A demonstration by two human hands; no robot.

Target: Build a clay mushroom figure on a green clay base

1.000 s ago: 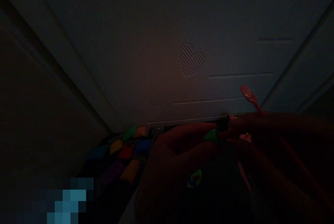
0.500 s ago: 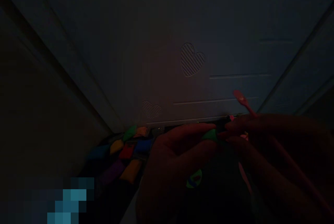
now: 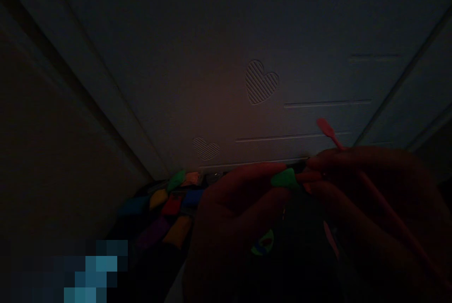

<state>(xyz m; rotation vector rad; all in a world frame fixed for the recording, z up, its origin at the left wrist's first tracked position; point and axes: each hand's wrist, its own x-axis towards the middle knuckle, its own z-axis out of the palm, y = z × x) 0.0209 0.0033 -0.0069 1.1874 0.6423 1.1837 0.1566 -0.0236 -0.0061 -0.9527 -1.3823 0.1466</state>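
Note:
The view is dim. My left hand [image 3: 229, 218] pinches a small green lump of clay [image 3: 285, 179] between thumb and forefinger. Close to its right, my right hand [image 3: 370, 190] has its fingers bent towards the lump, with one fingertip by its right edge. A long pink modelling tool [image 3: 384, 204] with a flat paddle end lies across the right hand, held against it and pointing up to the left. Whether the right fingertips pinch anything else is too dark to tell. Below the hands is a round green piece [image 3: 263, 243] with blue and red marks.
Several coloured clay packets lie at the left, among them a red packet [image 3: 173, 203], an orange packet [image 3: 178, 231] and a purple packet [image 3: 153, 232]. Another pink tool [image 3: 331, 238] lies under my right hand. Behind stands a pale panel [image 3: 212, 58] with embossed hearts.
My right fingertips have drawn back slightly to the right from the green clay, and more of the lump shows. The pink tool has shifted very little.

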